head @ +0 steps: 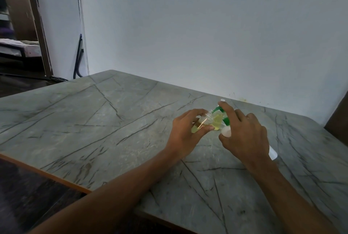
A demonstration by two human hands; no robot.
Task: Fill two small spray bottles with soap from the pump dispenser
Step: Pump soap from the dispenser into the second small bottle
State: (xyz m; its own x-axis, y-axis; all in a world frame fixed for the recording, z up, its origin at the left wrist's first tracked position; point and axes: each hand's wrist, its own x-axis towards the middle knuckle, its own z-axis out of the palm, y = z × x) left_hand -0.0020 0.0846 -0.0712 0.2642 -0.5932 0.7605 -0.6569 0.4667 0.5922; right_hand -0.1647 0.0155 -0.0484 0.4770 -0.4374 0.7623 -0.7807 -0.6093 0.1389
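Observation:
My left hand (pixel 185 130) grips a small clear spray bottle (pixel 202 123), tilted, with its open neck up against the green pump spout. Yellowish soap shows inside it. The pump dispenser (pixel 219 119) stands just behind, clear with yellow soap and a green pump head. My right hand (pixel 244 134) is over the dispenser, its index finger lying across the green pump head. A white cap-like piece (pixel 226 132) shows under that hand. A white object (pixel 273 153) lies on the table to the right of my right wrist, mostly hidden.
The grey marble-patterned table (pixel 113 120) runs to a white wall at the back. Its near edge has an orange-brown rim (pixel 43 173), with dark floor beyond. A dark chair back (pixel 337 120) stands at the right edge.

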